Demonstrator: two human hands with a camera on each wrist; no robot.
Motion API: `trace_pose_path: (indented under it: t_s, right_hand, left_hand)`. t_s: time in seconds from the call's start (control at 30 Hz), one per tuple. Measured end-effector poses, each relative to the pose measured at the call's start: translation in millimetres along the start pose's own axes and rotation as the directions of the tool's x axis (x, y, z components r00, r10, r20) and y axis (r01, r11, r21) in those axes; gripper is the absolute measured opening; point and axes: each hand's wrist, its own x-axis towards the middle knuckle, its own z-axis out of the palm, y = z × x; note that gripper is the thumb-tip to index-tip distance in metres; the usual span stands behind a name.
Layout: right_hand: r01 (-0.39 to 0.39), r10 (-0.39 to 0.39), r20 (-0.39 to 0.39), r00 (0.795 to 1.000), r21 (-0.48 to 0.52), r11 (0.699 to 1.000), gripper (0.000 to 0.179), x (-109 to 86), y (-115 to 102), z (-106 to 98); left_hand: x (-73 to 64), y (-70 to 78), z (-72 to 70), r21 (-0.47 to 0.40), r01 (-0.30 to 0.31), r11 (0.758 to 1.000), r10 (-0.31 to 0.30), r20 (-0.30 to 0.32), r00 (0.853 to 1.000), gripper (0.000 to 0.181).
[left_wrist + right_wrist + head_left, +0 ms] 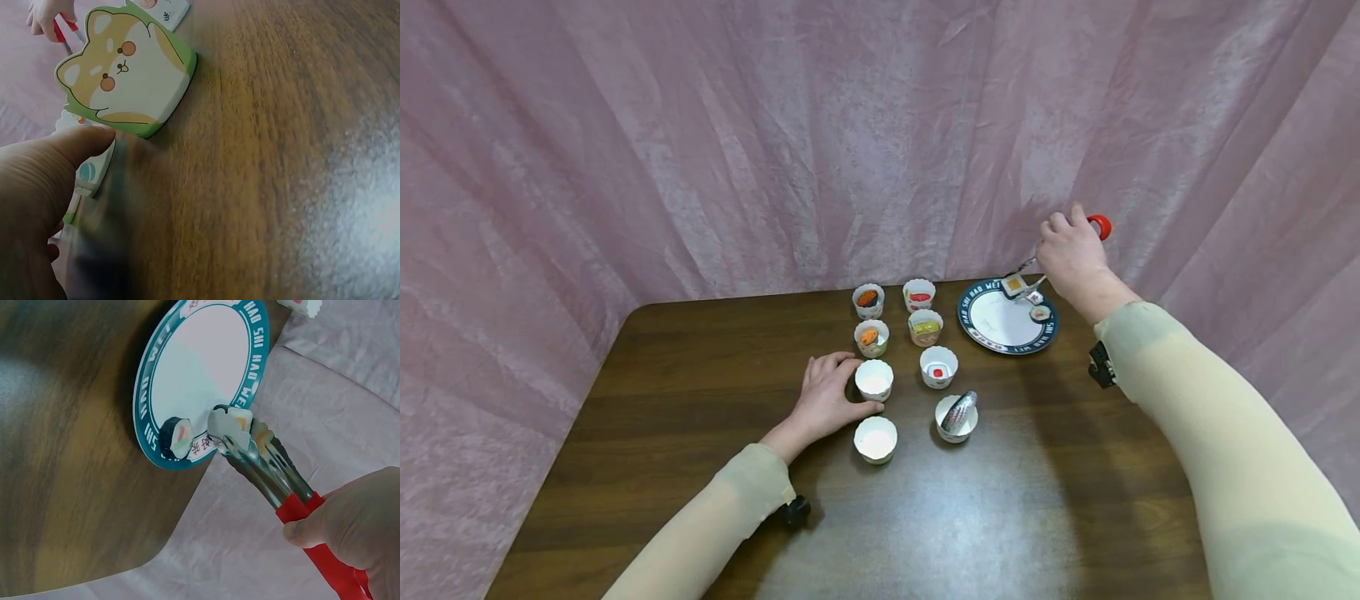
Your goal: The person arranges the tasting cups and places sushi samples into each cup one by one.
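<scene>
My left hand [826, 392] is at a white scalloped paper cup [874, 379], thumb on the near side and fingers on the far side. In the left wrist view the thumb touches that cup, beside a cup with a dog-face print [134, 84]. My right hand [1071, 257] grips tongs [275, 478] with red handles. Between the tong ends is a small sushi piece [231, 423] with a yellow centre, at the far rim of the round blue-and-white plate [1000, 321]. A dark-wrapped sushi roll [177, 437] lies on the plate near the rim.
Two columns of paper cups stand left of the plate. Some hold food pieces: orange-topped ones [868, 337], a green one [926, 327], a small red one [937, 373]. A silvery fish-like piece [959, 412] leans out of the nearest right cup. A pink curtain [820, 167] hangs behind the table.
</scene>
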Motion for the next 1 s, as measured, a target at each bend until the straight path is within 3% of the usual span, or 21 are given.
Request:
trace_pose_path:
  t_s: [0.2, 0.5, 0.73, 0.87, 1.0]
  right_hand:
    - [0.016, -0.015, 0.007, 1.0, -0.047, 0.999, 0.048, -0.5, -1.0, 1.0]
    - [0.023, -0.023, -0.018, 1.0, -0.019, 1.0, 0.048, -8.1, 2.7, -7.7]
    - [0.042, -0.038, -0.141, 0.989, 0.027, 0.999, 0.025, -16.7, 7.9, -24.7]
    - [0.086, -0.067, -0.254, 0.965, 0.065, 0.994, 0.021, -20.4, 7.0, -39.5]
    - [0.142, -0.11, -0.318, 0.942, 0.08, 0.987, 0.025, -24.0, 1.0, -59.7]
  left_hand:
    - [1.3, -0.6, 2.7, 0.002, -0.004, 1.0, 0.004, -0.018, 1.0, 0.073]
    - [2.5, 0.9, 2.0, -0.006, 0.012, 1.0, -0.012, -0.014, 1.0, 0.068]
    - [2.4, 0.2, 1.6, -0.017, 0.036, 0.999, -0.036, 0.002, 0.999, 0.068]
    - [1.9, -1.5, 1.2, -0.028, 0.042, 0.999, -0.041, 0.011, 0.999, 0.068]
    - [1.9, -3.0, 0.6, -0.022, 0.049, 0.999, -0.048, 0.021, 0.999, 0.068]
